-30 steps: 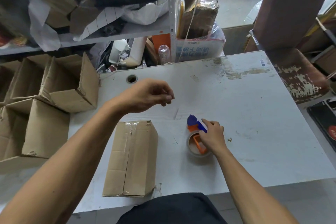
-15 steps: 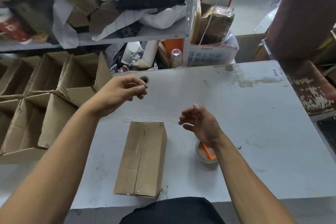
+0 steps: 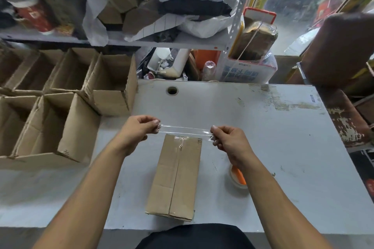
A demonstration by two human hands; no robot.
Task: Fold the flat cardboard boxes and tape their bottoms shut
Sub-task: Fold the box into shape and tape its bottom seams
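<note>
Above the far end of the cardboard box (image 3: pixel 175 176), in the head view, a strip of clear tape (image 3: pixel 185 130) is stretched level between both hands. The left hand (image 3: pixel 136 131) pinches the strip's left end between thumb and curled fingers; the right hand (image 3: pixel 228 141) pinches the right end the same way. The strip hangs just over the box's far edge, and whether it touches the cardboard cannot be told.

The box lies flat on the white tabletop (image 3: pixel 263 131), its long side running away from the person, its centre seam facing up with clear tape already glinting along it and bunched slightly at the far end. A tape roll (image 3: pixel 238 178) with an orange piece inside sits on the tabletop just right of the box, partly hidden behind the right forearm.

At the left, several folded boxes (image 3: pixel 77 111) stand open-topped in rows, close together, the nearest one at the tabletop's left edge. A round cable hole (image 3: pixel 172 90) shows near the tabletop's far edge. Behind it, a metal shelf (image 3: pixel 182 40) carries bags, cardboard and other clutter. A worn brown chair (image 3: pixel 342 50) stands at the right.
</note>
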